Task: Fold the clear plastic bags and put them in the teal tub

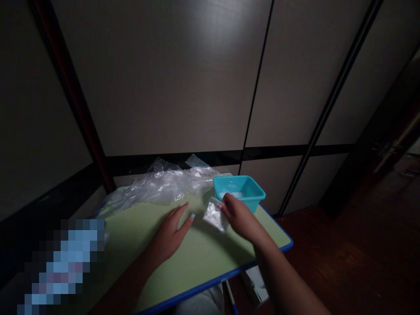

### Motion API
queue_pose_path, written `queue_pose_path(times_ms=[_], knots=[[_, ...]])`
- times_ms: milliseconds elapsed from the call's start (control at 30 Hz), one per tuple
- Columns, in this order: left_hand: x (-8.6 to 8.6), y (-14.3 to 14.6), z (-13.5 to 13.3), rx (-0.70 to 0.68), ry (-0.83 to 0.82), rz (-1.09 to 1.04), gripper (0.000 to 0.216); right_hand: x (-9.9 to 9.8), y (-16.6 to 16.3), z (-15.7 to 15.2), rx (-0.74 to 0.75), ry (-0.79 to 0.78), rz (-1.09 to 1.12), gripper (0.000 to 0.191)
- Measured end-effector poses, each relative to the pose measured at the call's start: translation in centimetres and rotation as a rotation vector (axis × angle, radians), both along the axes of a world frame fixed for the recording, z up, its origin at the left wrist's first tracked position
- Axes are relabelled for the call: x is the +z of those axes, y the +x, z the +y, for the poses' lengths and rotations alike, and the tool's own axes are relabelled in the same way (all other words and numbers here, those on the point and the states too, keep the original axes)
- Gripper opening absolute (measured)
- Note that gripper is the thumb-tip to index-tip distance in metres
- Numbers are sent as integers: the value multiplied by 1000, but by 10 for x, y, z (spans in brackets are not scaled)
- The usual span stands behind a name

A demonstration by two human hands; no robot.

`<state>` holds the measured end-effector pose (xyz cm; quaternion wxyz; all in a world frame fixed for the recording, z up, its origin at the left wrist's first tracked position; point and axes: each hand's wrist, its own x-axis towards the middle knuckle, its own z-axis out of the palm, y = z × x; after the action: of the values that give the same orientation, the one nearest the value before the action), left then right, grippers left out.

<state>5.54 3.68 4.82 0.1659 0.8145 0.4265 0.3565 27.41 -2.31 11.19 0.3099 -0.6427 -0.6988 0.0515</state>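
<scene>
Left hand beside clear bag in right hand

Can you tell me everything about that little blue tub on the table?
The tub is a small turquoise box, plastic by its look, rectangular with a thick rim and no lid. It stands upright at the far right corner of the green table. Something pale lies inside; what it is cannot be told. Crumpled clear plastic lies by its left side. The right hand, pinching a small clear bag, is just in front of its near wall; whether it touches is unclear.
</scene>
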Motion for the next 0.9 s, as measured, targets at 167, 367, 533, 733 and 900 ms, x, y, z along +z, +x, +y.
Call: queue_pose_path(times_ms=[167,367,533,733,900], knots=[[25,49,18,-171,62,-9,47,62,78,66,-45,22,-122,19],[24,90,26,-279,35,47,44,40,105,139,172,-388,-334,16],[21,98,31,-250,47,78,36,7,106,156,255,-394,-396,12],[22,102,29,-252,78,117,24,-4,105,159,352,-404,-441,14],[24,90,6,-251,111,192,18,1,92,141,445,-368,-487,16]])
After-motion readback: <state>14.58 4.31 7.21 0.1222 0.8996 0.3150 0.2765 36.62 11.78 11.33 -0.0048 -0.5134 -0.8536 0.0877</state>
